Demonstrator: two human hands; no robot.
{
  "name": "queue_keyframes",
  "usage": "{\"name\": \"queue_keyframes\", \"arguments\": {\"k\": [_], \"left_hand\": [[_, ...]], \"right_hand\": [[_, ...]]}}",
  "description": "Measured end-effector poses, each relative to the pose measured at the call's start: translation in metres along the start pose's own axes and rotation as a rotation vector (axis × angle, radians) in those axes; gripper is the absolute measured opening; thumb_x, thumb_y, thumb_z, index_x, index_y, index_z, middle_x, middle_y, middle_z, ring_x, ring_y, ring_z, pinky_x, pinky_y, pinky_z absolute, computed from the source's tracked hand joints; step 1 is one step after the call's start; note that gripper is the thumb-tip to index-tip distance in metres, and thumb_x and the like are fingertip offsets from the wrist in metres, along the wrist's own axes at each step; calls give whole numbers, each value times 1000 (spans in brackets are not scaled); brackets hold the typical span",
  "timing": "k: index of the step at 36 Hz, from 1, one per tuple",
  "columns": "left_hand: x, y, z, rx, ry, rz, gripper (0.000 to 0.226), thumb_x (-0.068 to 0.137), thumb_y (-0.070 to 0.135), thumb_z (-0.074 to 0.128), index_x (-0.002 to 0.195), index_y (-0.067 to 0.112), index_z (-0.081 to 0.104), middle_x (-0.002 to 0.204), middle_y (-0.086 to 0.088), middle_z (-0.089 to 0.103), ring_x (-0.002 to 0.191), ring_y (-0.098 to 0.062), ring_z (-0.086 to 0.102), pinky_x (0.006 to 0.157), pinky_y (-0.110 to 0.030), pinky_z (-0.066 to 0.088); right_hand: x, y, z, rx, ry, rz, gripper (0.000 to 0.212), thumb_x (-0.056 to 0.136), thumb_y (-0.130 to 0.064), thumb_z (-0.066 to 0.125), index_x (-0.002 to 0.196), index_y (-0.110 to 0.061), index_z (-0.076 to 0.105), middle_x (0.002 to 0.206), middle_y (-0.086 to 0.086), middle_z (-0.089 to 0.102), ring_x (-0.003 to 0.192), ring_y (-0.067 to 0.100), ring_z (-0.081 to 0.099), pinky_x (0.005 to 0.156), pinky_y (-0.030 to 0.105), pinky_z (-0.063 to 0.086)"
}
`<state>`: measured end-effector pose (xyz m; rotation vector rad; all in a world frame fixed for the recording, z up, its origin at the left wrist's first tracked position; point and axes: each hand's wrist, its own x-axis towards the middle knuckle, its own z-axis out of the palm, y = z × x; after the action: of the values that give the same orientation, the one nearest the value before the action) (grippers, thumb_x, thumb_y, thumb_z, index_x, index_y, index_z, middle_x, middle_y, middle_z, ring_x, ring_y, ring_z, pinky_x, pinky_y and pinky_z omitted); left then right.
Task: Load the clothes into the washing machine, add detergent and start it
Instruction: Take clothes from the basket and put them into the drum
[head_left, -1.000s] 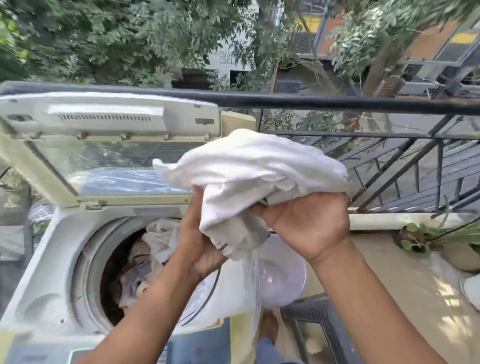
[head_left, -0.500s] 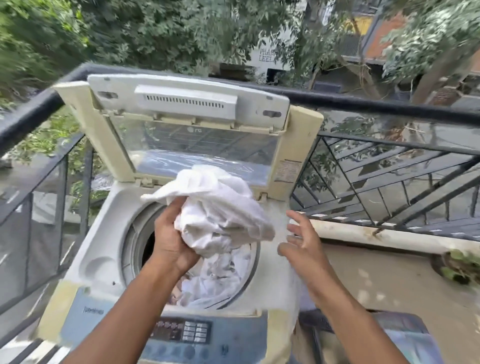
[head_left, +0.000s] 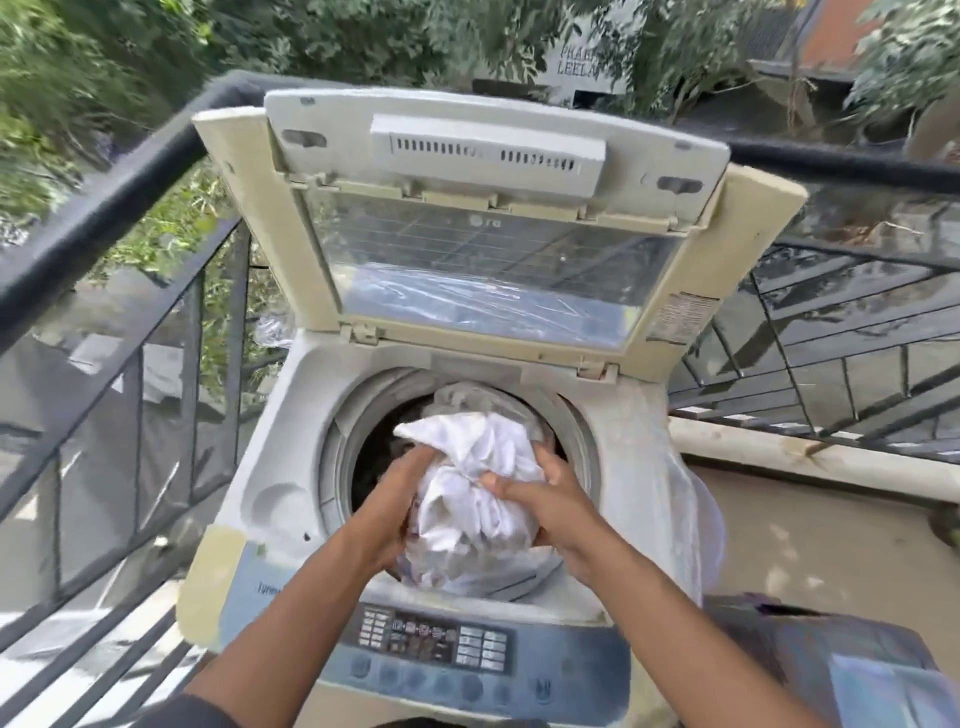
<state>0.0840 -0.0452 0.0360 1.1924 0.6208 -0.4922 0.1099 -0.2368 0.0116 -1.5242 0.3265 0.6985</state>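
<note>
A top-loading washing machine (head_left: 291, 467) stands on a balcony with its lid (head_left: 493, 249) raised upright. A bundle of white cloth (head_left: 478, 478) fills the round drum opening, on top of other clothes. My left hand (head_left: 395, 509) grips the bundle from the left and my right hand (head_left: 545, 504) grips it from the right, both down in the mouth of the drum. The control panel (head_left: 441, 639) with buttons runs along the machine's front edge, under my forearms.
A black metal railing (head_left: 119, 208) borders the balcony on the left and behind the machine. A dark chair or bin (head_left: 831, 670) sits at the lower right. Tan floor (head_left: 810, 545) lies to the right, with a low ledge (head_left: 810, 457) under the railing.
The white cloth went from chest height down into the drum. My right hand, off the cloth half a second ago, now grips it again. The view has turned left and down.
</note>
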Motion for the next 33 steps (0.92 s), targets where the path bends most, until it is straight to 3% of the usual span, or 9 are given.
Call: {"name": "queue_keyframes", "arguments": {"k": [4, 6, 10, 15, 19, 21, 24, 29, 33], "left_hand": [[15, 6, -20, 272, 249, 130, 17, 100, 31, 66, 115, 25, 70, 117, -3, 74, 94, -13, 68, 74, -32, 52], [23, 4, -32, 299, 325, 172, 30, 103, 22, 65, 133, 23, 61, 126, -4, 67, 97, -8, 62, 75, -27, 48], [28, 2, -55, 485, 383, 272, 53, 99, 31, 63, 150, 29, 49, 143, 7, 58, 129, -15, 58, 110, -40, 47], [32, 4, -69, 725, 352, 347, 61, 100, 20, 60, 158, 23, 42, 158, 4, 48, 147, -15, 43, 122, -40, 37], [42, -5, -77, 872, 206, 207, 49, 104, 15, 54, 153, 24, 51, 158, 3, 51, 147, -18, 45, 111, -26, 34], [49, -10, -80, 922, 148, 134, 47, 105, 16, 52, 151, 25, 51, 155, 0, 54, 142, -21, 50, 104, -25, 35], [57, -15, -82, 926, 99, 54, 45, 106, 19, 50, 150, 25, 52, 151, -2, 58, 136, -22, 55, 100, -27, 41], [67, -18, -80, 887, 62, -9, 49, 107, 28, 50, 156, 24, 47, 160, -4, 49, 145, -23, 49, 111, -30, 38], [79, -14, -73, 732, 76, 1, 45, 107, 28, 53, 151, 20, 52, 154, -5, 55, 133, -21, 56, 109, -34, 43]], "right_hand": [[18, 7, 18, 56, 102, 64, 72, 73, -43, 93, 136, -33, 59, 133, -7, 69, 114, 18, 71, 93, 47, 61], [27, 8, 31, 71, 169, 100, 79, 69, -50, 92, 138, -36, 55, 138, -9, 64, 119, 22, 66, 97, 55, 58], [56, 22, 65, 24, 245, 88, 74, 61, -63, 86, 127, -43, 58, 127, -10, 69, 112, 20, 69, 95, 54, 59], [78, 33, 110, -223, 79, 93, 62, 93, -42, 69, 149, -36, 42, 137, -7, 56, 121, 22, 59, 101, 47, 56], [101, 57, 133, -459, -96, 256, 63, 94, -33, 67, 152, -32, 43, 146, 1, 56, 120, 24, 63, 92, 40, 59], [104, 62, 137, -526, -145, 254, 48, 95, -26, 62, 142, -24, 55, 133, 8, 66, 101, 23, 66, 75, 35, 55], [99, 62, 134, -601, -148, 210, 32, 96, -19, 58, 128, -21, 64, 108, 7, 69, 91, 26, 66, 74, 38, 52], [100, 60, 111, -497, -59, 244, 38, 94, -21, 61, 132, -23, 66, 116, 1, 70, 99, 18, 66, 80, 30, 51], [100, 44, 88, -224, 93, 242, 32, 93, -22, 66, 125, -22, 66, 115, 3, 71, 97, 22, 72, 81, 39, 63]]}}
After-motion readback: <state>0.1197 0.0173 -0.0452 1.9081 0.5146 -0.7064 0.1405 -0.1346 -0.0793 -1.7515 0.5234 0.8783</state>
